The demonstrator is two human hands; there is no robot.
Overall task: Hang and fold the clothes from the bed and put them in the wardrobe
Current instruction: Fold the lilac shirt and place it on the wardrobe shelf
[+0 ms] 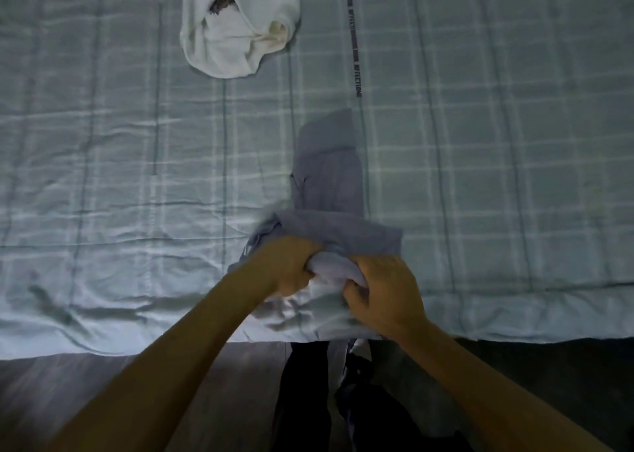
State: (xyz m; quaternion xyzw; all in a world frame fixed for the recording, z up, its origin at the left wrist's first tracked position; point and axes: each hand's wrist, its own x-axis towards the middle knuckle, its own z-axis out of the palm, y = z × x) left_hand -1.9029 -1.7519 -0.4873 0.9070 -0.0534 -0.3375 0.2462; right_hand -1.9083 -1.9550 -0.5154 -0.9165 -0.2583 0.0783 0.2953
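Observation:
A blue-grey garment [329, 184] lies stretched on the bed, running away from me, bunched at its near end. My left hand [288, 266] and my right hand [384, 290] are both closed on that bunched near end, close together near the bed's front edge. A white garment [236, 22] lies crumpled at the far middle of the bed, apart from both hands. No wardrobe is in view.
The bed's pale green checked cover [497, 177] fills most of the view, its front edge [103, 342] running across low down. Below it is wooden floor [85, 390]. Dark clothing [308, 400] hangs below the edge between my arms.

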